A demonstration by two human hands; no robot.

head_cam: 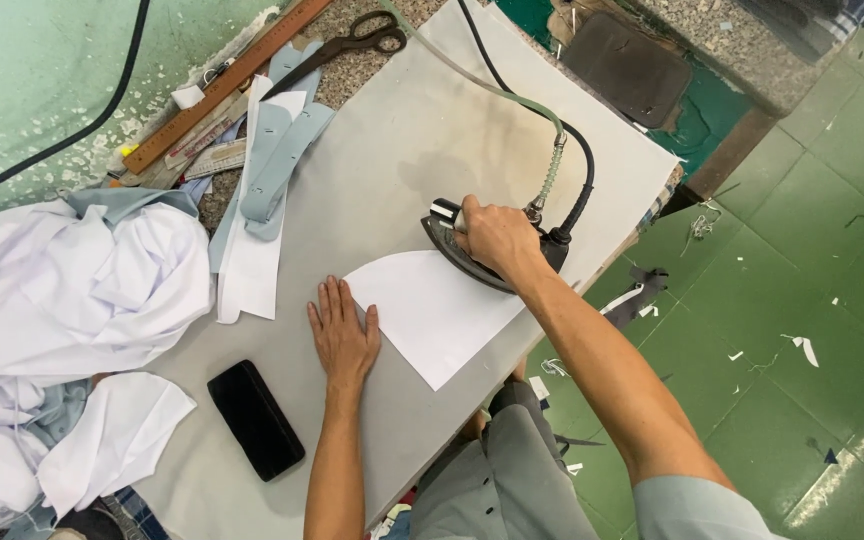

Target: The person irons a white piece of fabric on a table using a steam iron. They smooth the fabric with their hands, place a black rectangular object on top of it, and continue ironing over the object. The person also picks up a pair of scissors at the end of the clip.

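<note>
Right hand point(497, 238) gripping iron point(472, 255)

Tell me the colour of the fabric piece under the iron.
White: the fabric piece under the iron shows plainly in the head view.

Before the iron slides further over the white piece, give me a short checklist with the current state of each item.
1. Right hand grips the iron handle: ok.
2. Left hand lies flat at the white fabric piece edge, apart from the iron: ok.
3. Piece lies flat, no visible folds: ok.
4. Iron hose and cable run clear of the piece: ok.
5. Black phone lies away from the iron: ok.
6. Soleplate heat: cannot tell.
</note>
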